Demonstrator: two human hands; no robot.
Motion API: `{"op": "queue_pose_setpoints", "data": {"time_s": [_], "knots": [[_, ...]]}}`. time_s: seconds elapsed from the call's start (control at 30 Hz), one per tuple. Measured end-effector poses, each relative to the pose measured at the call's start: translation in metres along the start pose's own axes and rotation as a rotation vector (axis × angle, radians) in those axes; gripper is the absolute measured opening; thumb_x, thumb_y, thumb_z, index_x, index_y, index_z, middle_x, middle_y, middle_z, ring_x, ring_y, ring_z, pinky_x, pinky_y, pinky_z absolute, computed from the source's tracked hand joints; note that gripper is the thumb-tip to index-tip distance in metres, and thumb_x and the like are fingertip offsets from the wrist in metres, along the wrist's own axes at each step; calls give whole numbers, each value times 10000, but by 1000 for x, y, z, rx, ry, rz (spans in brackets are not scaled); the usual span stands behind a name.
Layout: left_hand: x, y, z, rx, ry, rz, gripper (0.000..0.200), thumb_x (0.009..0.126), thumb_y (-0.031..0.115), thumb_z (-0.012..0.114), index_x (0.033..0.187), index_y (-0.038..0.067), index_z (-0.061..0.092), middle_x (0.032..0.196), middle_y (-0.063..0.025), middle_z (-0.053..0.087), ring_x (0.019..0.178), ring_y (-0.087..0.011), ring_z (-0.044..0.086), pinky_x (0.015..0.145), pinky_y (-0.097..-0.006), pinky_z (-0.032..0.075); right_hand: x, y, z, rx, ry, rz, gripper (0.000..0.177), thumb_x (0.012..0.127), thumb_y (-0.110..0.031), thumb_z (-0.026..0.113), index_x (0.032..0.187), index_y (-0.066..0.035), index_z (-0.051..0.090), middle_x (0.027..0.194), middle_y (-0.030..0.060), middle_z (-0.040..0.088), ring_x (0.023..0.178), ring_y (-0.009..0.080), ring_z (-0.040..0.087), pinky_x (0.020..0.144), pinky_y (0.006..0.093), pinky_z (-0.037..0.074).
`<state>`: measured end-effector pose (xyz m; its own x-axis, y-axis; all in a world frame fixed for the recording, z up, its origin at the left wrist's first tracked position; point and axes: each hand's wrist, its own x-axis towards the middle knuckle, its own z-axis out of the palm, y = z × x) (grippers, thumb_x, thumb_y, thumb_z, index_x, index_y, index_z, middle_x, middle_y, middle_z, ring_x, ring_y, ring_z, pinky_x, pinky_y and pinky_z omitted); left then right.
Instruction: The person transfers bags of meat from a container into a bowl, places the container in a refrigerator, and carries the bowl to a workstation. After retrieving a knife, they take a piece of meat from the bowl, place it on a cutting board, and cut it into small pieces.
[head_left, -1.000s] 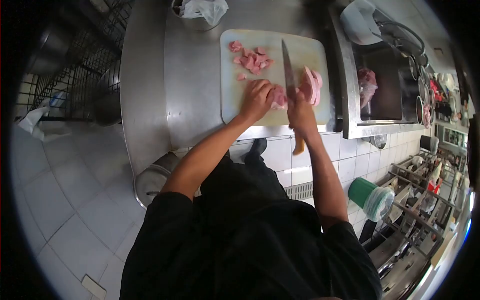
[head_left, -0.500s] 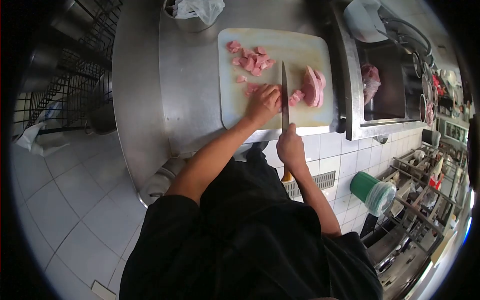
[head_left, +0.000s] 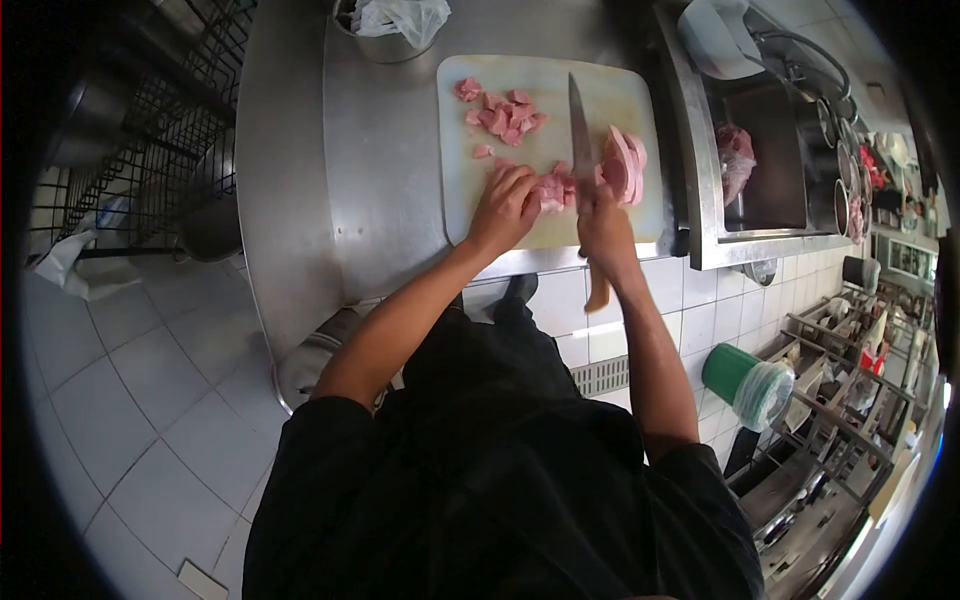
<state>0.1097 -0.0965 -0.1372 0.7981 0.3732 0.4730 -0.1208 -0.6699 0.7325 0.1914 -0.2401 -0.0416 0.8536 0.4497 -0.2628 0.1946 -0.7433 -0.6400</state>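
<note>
The knife (head_left: pixel 579 125) is gripped in the closed right hand (head_left: pixel 603 225), with its blade over the board (head_left: pixel 540 80). Meat (head_left: pixel 552 190) is held down under the curled left hand (head_left: pixel 505 205). Cubes (head_left: pixel 505 115) are already cut; the slices (head_left: pixel 622 165) seemingly remain.

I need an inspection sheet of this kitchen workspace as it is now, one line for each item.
Surface: steel counter bears a pale cutting board.
Job's things: knife with its blade over the board; diced meat heaped at the far side; meat slices right of the blade; meat being cut left of it.
Clutter: metal pot holding a plastic bag, behind the board.
Hands: left hand presses on the meat being cut; right hand grips the knife handle.
Cables: nothing seen.
Surroundings: sink at right with raw meat in it; green bin and tiled floor below.
</note>
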Motion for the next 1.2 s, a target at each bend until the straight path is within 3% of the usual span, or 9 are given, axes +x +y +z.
{"op": "queue_pose_setpoints", "data": {"time_s": [0.2, 0.47, 0.67, 0.73, 0.83, 0.87, 1.0, 1.1, 1.2], "knots": [[3, -3, 13, 117, 3, 53, 154, 842, 66, 644, 979, 3, 617, 1017, -138, 599, 980, -337, 570, 877, -428, 458, -29, 15, 39, -44, -69, 60, 220, 917, -151, 502, 994, 49, 452, 761, 364, 616, 749, 548, 612, 701, 612, 477], [4, -10, 24, 240, -80, 22, 204, 808, 85, 645, 995, 33, 578, 971, -123, 541, 962, -320, 539, 858, -436, 461, -89, 5, 37, -223, -119, 116, 217, 916, -139, 480, 1022, 46, 435, 741, 364, 614, 717, 552, 607, 678, 624, 476], [10, -6, 15, 244, -96, 92, 111, 799, 102, 635, 887, 56, 584, 912, -111, 543, 904, -293, 538, 832, -409, 464, 19, 23, 73, -116, 97, -117, 239, 925, -173, 492, 1002, 53, 481, 774, 353, 619, 766, 545, 611, 697, 618, 488], [8, -9, 20, 205, -94, 61, 98, 805, 96, 629, 887, 53, 594, 922, -114, 547, 908, -301, 541, 834, -409, 462, 64, 38, 74, -149, 261, -348, 238, 930, -169, 486, 997, 58, 509, 755, 332, 630, 677, 482, 648, 602, 562, 529], [12, -10, 13, 125, -75, 52, 136, 816, 58, 622, 949, 32, 614, 961, -129, 557, 934, -326, 544, 846, -426, 460, 70, -1, 27, 34, -57, -64, 237, 936, -157, 474, 1010, 66, 509, 730, 311, 636, 556, 400, 661, 498, 476, 547], [8, -6, 8, 88, -76, 47, 162, 819, 40, 621, 980, 22, 622, 978, -136, 561, 947, -336, 545, 851, -435, 460, 60, -9, 19, 52, -30, -2, 238, 941, -150, 467, 1000, 75, 517, 691, 286, 635, 478, 335, 652, 423, 410, 535], [-5, 4, -12, -2, -17, -54, 190, 892, 57, 606, 1071, -6, 618, 1064, -168, 575, 995, -377, 561, 871, -465, 471, 14, -9, 27, 43, 11, 3, 261, 952, -171, 472, 981, 85, 517, 677, 287, 636, 524, 389, 658, 491, 465, 551], [-7, -6, -10, 19, 32, 3, 146, 883, 91, 590, 999, 4, 607, 985, -151, 556, 962, -336, 553, 868, -427, 459, -23, -26, 38, 55, -53, 162, 227, 944, -143, 467, 987, 80, 470, 720, 331, 629, 608, 460, 651, 587, 529, 533], [0, -5, -9, 123, -57, 91, 134, 886, 70, 603, 999, -1, 592, 1003, -159, 554, 965, -354, 546, 871, -448, 455, -38, -8, 55, -58, -32, 77, 205, 930, -123, 474, 1000, 68, 443, 742, 356, 621, 700, 512, 637, 653, 578, 504]]}}
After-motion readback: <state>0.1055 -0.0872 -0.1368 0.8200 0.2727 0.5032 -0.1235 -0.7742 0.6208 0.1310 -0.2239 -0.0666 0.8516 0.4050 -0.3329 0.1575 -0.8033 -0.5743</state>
